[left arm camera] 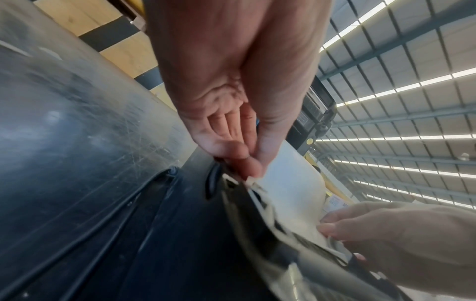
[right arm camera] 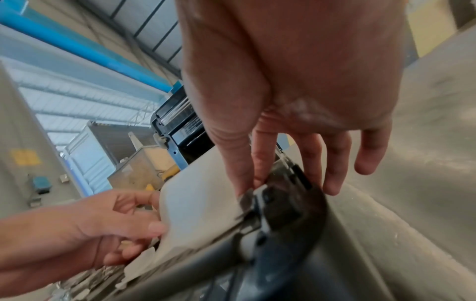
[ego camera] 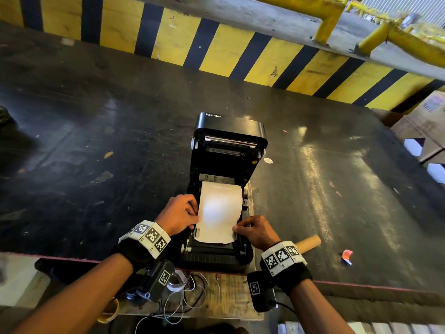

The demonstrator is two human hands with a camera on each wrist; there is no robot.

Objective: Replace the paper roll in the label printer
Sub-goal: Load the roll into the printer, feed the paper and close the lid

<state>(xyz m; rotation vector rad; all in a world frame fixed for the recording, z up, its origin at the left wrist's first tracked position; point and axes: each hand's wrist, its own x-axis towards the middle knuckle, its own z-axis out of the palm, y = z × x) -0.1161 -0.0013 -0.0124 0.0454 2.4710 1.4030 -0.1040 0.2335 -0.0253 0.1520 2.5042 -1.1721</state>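
Note:
A black label printer (ego camera: 228, 136) stands on the dark table with its lid raised. A white paper roll (ego camera: 220, 208) sits in its bay, and its loose end is drawn forward over the front. My left hand (ego camera: 180, 213) pinches the paper's left edge (left arm camera: 253, 179) between thumb and finger. My right hand (ego camera: 252, 229) pinches the right edge (right arm camera: 244, 198) near the printer's front, its other fingers spread loosely. An empty brown cardboard core (ego camera: 309, 243) lies on the table just right of my right wrist.
A yellow and black striped barrier (ego camera: 216, 51) runs along the far side of the table (ego camera: 96, 141). Cardboard boxes (ego camera: 423, 126) stand at the right. A red and white scrap (ego camera: 346, 256) lies near the front edge. White cables (ego camera: 187, 300) trail below the table.

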